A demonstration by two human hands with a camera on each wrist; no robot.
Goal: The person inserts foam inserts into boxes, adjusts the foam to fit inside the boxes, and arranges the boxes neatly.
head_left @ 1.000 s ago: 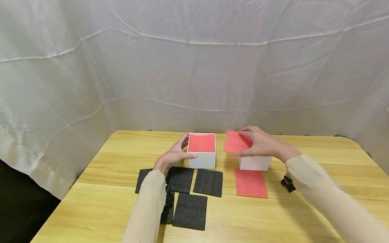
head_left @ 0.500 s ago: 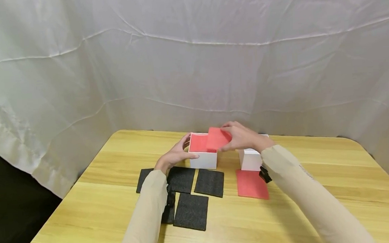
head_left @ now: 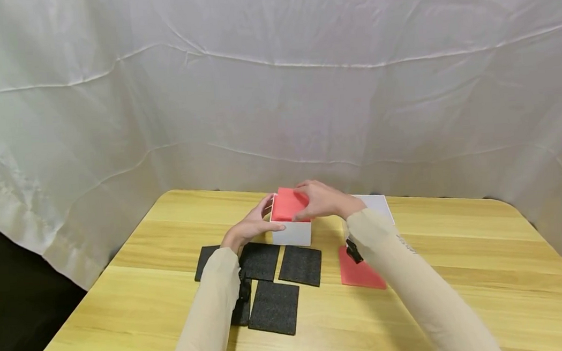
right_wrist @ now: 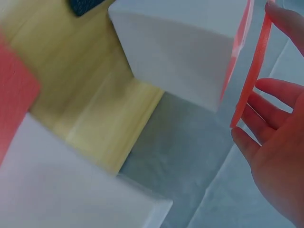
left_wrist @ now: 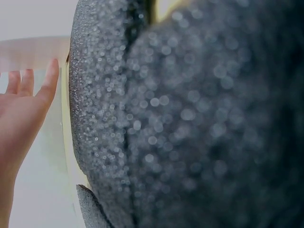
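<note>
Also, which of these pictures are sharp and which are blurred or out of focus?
Head view: sharp and evenly lit, with soft shadows under the black pads. Left wrist view: almost filled by a black pad too close to focus, its grain turned into blurry dots. Right wrist view: the white box and red sheet look soft and smeared.

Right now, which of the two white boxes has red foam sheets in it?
The left white box, steadied by the left hand: the right hand lays a red foam sheet into it. The right white box shows none.

Open tabletop point(head_left: 461, 272) lies right of the 2 white boxes point(head_left: 291, 233); black foam squares point(head_left: 274, 306) probably crowd the near-left approach.
</note>
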